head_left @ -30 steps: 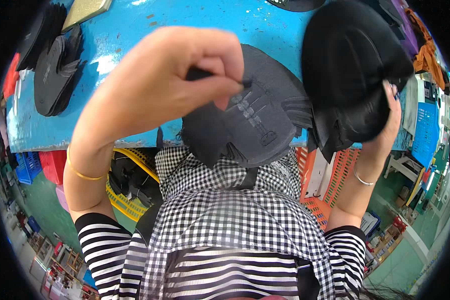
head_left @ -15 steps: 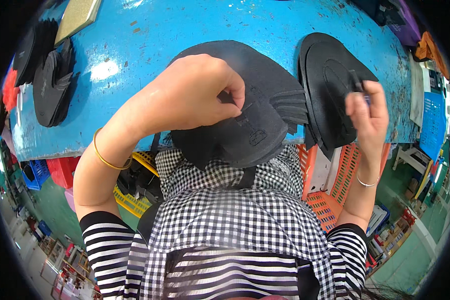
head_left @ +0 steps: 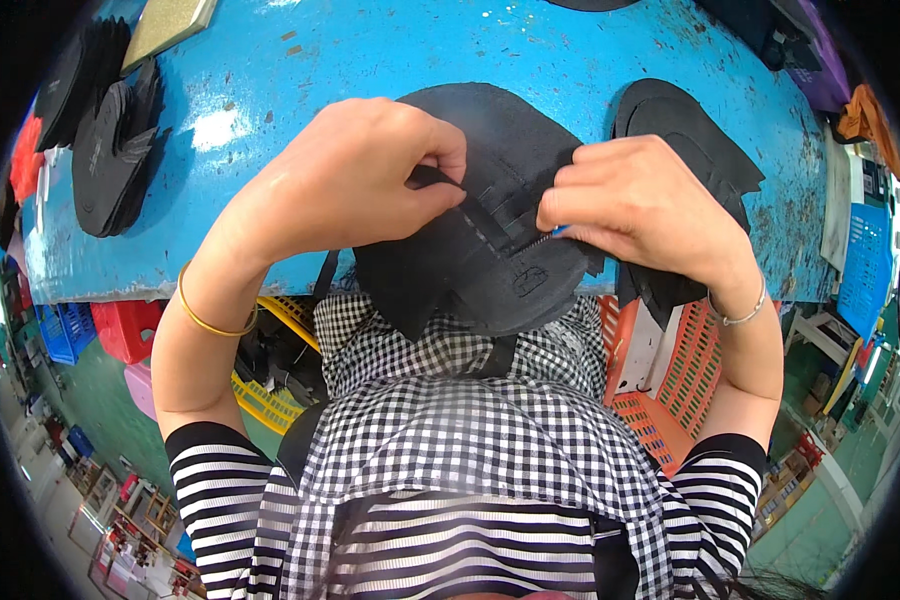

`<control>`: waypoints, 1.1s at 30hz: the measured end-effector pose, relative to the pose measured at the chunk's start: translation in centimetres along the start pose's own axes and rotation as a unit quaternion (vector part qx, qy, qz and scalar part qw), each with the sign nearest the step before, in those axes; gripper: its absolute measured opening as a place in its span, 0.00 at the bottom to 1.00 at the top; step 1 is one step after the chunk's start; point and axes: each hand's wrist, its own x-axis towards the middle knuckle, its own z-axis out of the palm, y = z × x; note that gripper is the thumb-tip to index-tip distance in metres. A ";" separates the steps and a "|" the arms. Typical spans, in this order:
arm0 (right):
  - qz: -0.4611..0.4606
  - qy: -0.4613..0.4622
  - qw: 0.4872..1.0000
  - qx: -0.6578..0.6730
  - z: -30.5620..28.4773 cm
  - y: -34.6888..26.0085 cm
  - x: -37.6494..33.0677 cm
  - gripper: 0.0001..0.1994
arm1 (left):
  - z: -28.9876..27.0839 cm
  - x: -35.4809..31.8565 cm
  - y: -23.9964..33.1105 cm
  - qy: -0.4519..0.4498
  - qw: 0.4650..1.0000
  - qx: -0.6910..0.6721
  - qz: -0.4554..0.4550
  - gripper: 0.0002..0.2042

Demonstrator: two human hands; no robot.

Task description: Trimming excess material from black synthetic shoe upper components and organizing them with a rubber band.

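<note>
Flat black shoe-upper pieces (head_left: 490, 120), several in a stack, lie at the table's front edge before me, partly over my lap. My left hand (head_left: 360, 180) pinches the end of a narrow black strip (head_left: 486, 222) that lies across the top piece. From the right, my right hand (head_left: 640, 200) is closed round a slim tool (head_left: 533, 244) with a blue part and a thin metallic tip. Its tip touches or nearly touches the piece beside the strip; the rest is hidden in my fingers.
A second stack of black pieces (head_left: 685, 125) lies to the right. More black pieces (head_left: 110, 165) stand at the left, near a yellowish board (head_left: 170, 30). Below the blue table (head_left: 300, 90) are an orange crate (head_left: 685, 350) and a yellow basket (head_left: 265, 405).
My right hand has moved left, from over the right stack to the piece in front of me, bringing the tool's tip to it. My left hand has shifted slightly left and up.
</note>
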 end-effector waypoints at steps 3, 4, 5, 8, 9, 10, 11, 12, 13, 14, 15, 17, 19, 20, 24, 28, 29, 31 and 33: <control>-0.012 0.031 0.999 0.016 0.2 0.2 0.6 0.11 | 0.0 0.2 0.2 -0.008 1.000 0.015 0.000 0.08; -0.005 0.024 1.000 0.004 0.3 0.2 0.9 0.10 | 0.0 0.2 0.2 -0.013 1.000 0.025 -0.001 0.08; -0.006 0.023 1.000 0.004 0.3 0.1 1.2 0.10 | 0.1 0.2 0.1 -0.012 1.000 0.025 -0.002 0.08; 0.029 -0.002 0.996 -0.079 0.5 -0.4 1.9 0.09 | 0.2 0.2 0.0 0.000 0.999 0.044 0.008 0.08; 0.028 0.004 0.995 -0.093 0.7 -0.3 2.2 0.08 | 0.2 0.2 -0.1 -0.003 0.999 0.043 0.008 0.07; 0.028 0.011 0.994 -0.107 0.8 -0.2 2.3 0.08 | 0.1 0.2 -0.2 -0.006 0.999 0.041 0.008 0.07; 0.029 0.011 0.994 -0.107 0.6 -0.2 2.2 0.08 | 0.2 0.1 -0.3 -0.006 0.999 0.041 0.008 0.07; 0.046 0.018 0.998 -0.045 0.1 -0.2 2.2 0.08 | 0.1 0.1 -0.4 -0.010 0.999 0.029 0.013 0.07; 0.064 0.025 0.997 0.018 -0.2 -0.2 2.1 0.10 | 0.1 0.1 -0.5 -0.014 1.000 0.017 0.019 0.07; 0.064 0.025 0.997 0.018 -0.5 -0.2 2.0 0.10 | 0.0 0.1 -0.6 -0.013 1.000 0.017 0.018 0.07; 0.103 0.006 0.995 -0.007 -0.7 -0.2 1.9 0.11 | -0.2 0.2 -0.6 -0.022 0.999 0.015 0.028 0.07; 0.118 -0.004 0.993 -0.019 -0.3 0.2 2.1 0.14 | -0.4 0.1 -0.6 -0.030 0.999 0.014 0.038 0.07; 0.099 -0.006 0.995 -0.001 0.3 0.3 3.0 0.14 | -0.3 0.1 -0.5 -0.038 0.999 0.010 0.021 0.07; 0.077 -0.009 0.997 0.019 0.4 0.3 3.3 0.14 | -0.3 0.1 -0.6 -0.039 0.999 0.010 0.022 0.07; 0.069 -0.005 0.998 0.007 0.6 0.6 3.7 0.14 | -0.2 -0.3 -0.9 -0.010 0.999 0.011 0.051 0.07; 0.093 0.040 0.993 0.058 -0.4 0.1 2.0 0.12 | -0.5 -0.8 -0.7 0.010 0.997 -0.073 -0.031 0.05; 0.109 0.040 0.992 0.048 -1.0 -0.3 1.2 0.10 | -0.4 -1.4 -0.8 0.012 0.997 -0.074 -0.033 0.05; 0.112 0.068 0.991 0.022 -1.0 -1.7 0.2 0.11 | 0.1 -2.3 -1.1 0.092 0.989 -0.107 -0.052 0.05; 0.040 0.052 0.997 -0.033 0.4 -3.3 -0.3 0.10 | 1.0 -2.8 -1.5 0.097 0.986 -0.121 -0.058 0.04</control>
